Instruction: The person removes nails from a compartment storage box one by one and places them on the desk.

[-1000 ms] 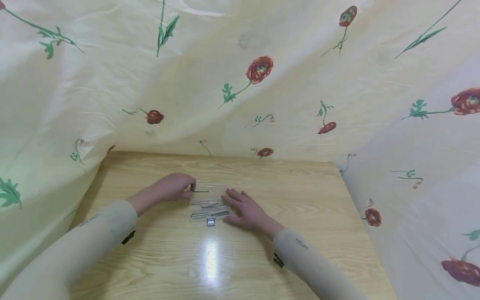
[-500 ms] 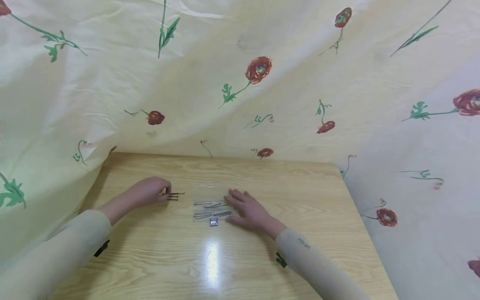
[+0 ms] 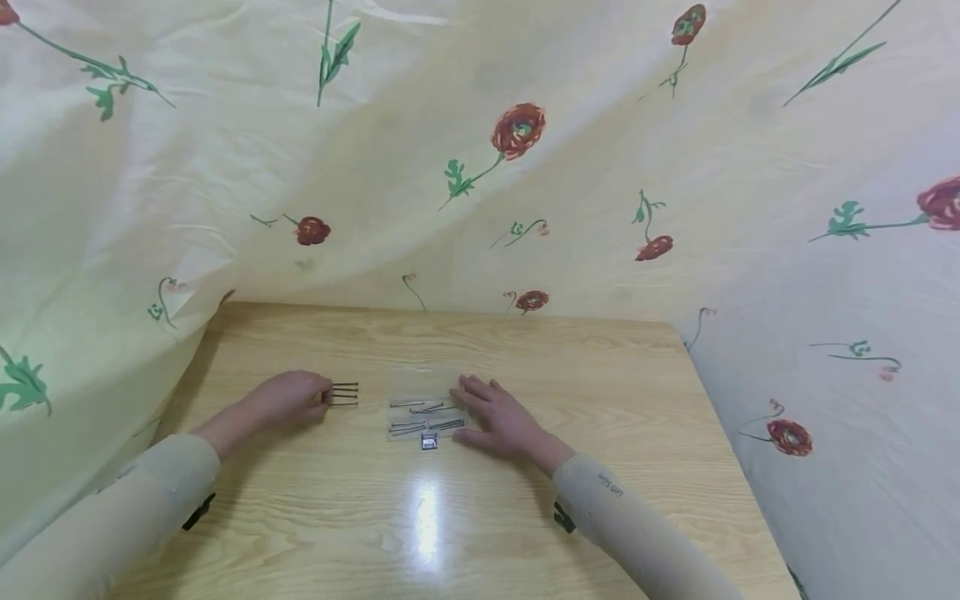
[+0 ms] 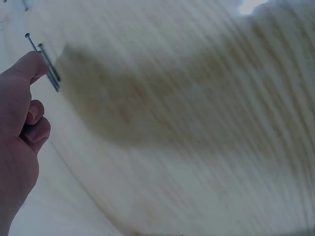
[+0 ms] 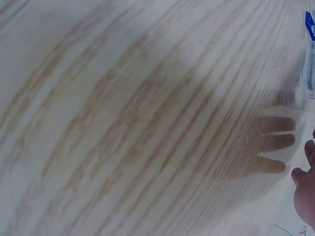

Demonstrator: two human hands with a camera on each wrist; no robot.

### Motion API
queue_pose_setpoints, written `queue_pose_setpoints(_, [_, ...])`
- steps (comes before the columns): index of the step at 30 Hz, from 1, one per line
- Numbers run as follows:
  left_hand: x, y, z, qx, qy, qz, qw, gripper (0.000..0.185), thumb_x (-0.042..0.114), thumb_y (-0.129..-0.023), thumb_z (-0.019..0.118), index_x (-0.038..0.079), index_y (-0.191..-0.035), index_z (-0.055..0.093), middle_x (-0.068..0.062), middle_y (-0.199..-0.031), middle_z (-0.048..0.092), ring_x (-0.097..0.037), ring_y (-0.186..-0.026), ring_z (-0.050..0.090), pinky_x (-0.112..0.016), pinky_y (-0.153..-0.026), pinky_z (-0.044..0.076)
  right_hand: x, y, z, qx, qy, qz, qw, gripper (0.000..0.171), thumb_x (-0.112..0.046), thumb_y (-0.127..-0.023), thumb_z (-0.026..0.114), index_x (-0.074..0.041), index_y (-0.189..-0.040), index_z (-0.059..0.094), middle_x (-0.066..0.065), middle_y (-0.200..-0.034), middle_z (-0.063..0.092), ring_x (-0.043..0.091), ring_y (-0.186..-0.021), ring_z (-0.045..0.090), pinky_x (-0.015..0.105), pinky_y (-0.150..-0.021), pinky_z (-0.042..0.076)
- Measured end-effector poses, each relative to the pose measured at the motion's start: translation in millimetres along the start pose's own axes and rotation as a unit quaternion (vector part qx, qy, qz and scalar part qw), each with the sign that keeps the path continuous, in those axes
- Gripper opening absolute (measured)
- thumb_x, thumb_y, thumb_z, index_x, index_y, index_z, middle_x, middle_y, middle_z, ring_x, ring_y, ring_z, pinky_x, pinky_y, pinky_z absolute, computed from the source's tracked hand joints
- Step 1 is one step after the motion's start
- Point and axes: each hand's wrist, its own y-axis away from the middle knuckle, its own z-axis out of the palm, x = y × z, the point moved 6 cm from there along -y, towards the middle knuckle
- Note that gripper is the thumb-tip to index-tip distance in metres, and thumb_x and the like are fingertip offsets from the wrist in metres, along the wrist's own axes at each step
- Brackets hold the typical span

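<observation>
What moved: My left hand (image 3: 288,398) has gone left, away from the clear bag (image 3: 422,406), and it took a dark nail along. A second ago it was at the bag's left edge. Now it is well to the left, by the other dark nails (image 3: 345,394).

What stayed: My right hand (image 3: 501,419) has not moved. The bag and the silver nails (image 3: 424,417) inside it lie just as before.

What that means: I think I am taking nails out of the bag one at a time and putting them in a row on the left. One more has joined the row. Several are still in the bag.

Left grip: My thumb and fingers are curled at the left ends of the dark nails. In the left wrist view my thumb (image 4: 30,66) touches the nails (image 4: 48,69). I cannot tell if I am pinching them or letting go.

Right grip: My fingers are straight and flat. They press on the right edge of the bag and hold it down.

Where the nails are: The dark nails lie on the wooden table (image 3: 525,350), between my left hand and the bag, not touching the bag.

Which way they point: Their long way runs left to right. One end is at my fingers, and the other end points right, toward the bag. They lie side by side, flat on the table.
</observation>
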Motion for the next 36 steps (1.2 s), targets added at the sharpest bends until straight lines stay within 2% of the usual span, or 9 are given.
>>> queue_pose_setpoints(9, [-1.2, 4.8, 5.7, 0.015, -0.026, 0.007, 0.9995, 0.012, 0.003, -0.086, 0.077, 0.011, -0.086, 0.069, 0.007, -0.079, 0.064, -0.007, -0.07, 0.057, -0.033, -0.065, 0.055, 0.8, 0.0, 1.1, 0.006, -0.002, -0.003, 1.0, 0.079, -0.057, -0.102, 0.065, -0.019, -0.166, 0.039, 0.01, -0.176, 0.026, 0.026, -0.162, 0.023, 0.053, -0.131, 0.016])
queue_pose_setpoints(20, [0.6, 4.1, 5.8, 0.005, -0.04, -0.017, 0.999, 0.009, 0.005, -0.089, 0.078, 0.011, -0.09, 0.072, 0.004, -0.084, 0.069, -0.012, -0.075, 0.065, -0.037, -0.071, 0.059, 2.8, 1.8, 4.0, -0.001, 0.0, 0.009, 1.0, 0.08, -0.062, -0.102, 0.06, -0.023, -0.167, 0.036, 0.007, -0.177, 0.023, 0.022, -0.163, 0.02, 0.05, -0.132, 0.013])
queue_pose_setpoints(25, [2.6, 1.5, 3.7, 0.01, -0.042, -0.016, 0.999, 0.006, 0.007, -0.091, 0.078, 0.01, -0.095, 0.075, 0.001, -0.089, 0.073, -0.016, -0.08, 0.069, -0.039, -0.075, 0.061, 0.2, 2.1, 1.7, 0.01, 0.0, -0.005, 1.0, 0.078, -0.057, -0.103, 0.064, -0.019, -0.166, 0.039, 0.01, -0.175, 0.027, 0.027, -0.162, 0.024, 0.053, -0.131, 0.016])
queue_pose_setpoints(30, [15.2, -10.3, -4.4, 0.028, -0.016, -0.007, 0.9994, 0.007, 0.012, -0.092, 0.081, 0.01, -0.096, 0.076, 0.002, -0.091, 0.074, -0.017, -0.083, 0.071, -0.041, -0.077, 0.061, -0.9, 2.1, 0.1, 0.018, 0.003, -0.015, 1.0, 0.077, -0.055, -0.103, 0.065, -0.016, -0.165, 0.041, 0.012, -0.174, 0.029, 0.029, -0.161, 0.026, 0.055, -0.13, 0.018])
queue_pose_setpoints(36, [43.0, -39.7, -8.4, 0.022, -0.002, 0.019, 0.9996, 0.011, 0.017, -0.094, 0.082, 0.01, -0.1, 0.076, -0.002, -0.094, 0.076, -0.017, -0.084, 0.071, -0.04, -0.079, 0.061, -0.4, 2.5, -0.3, 0.015, -0.005, -0.012, 1.0, 0.077, -0.054, -0.103, 0.065, -0.016, -0.165, 0.041, 0.012, -0.175, 0.028, 0.029, -0.162, 0.026, 0.055, -0.131, 0.017])
